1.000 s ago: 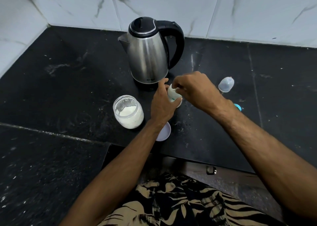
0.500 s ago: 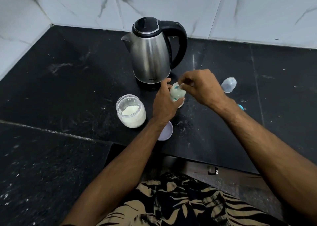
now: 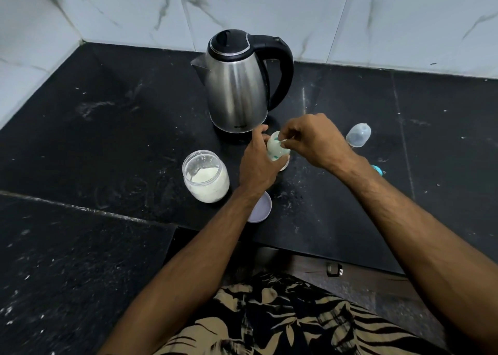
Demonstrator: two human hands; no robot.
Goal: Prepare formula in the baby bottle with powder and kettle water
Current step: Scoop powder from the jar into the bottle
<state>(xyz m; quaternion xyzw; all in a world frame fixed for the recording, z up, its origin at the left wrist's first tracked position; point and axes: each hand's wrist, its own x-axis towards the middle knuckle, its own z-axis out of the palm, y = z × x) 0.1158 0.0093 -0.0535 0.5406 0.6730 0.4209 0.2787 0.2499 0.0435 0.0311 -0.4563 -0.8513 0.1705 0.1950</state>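
Both hands at the baby bottle (image 3: 276,151), standing on the black counter (image 3: 121,128) before the kettle (image 3: 237,85).
Left hand (image 3: 257,166) wraps its body; right hand (image 3: 314,140) pinches a small white item, unidentifiable, at its mouth. Open powder jar (image 3: 206,176) sits left, lid (image 3: 260,207) nearer, clear cap (image 3: 358,135) right.

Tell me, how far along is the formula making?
Done: the powder jar is open, its lid on the counter, and the bottle's clear cap lies aside. In hand: left hand steadies the baby bottle while right hand works at its mouth, seemingly adding powder. Left: kettle water, closing.
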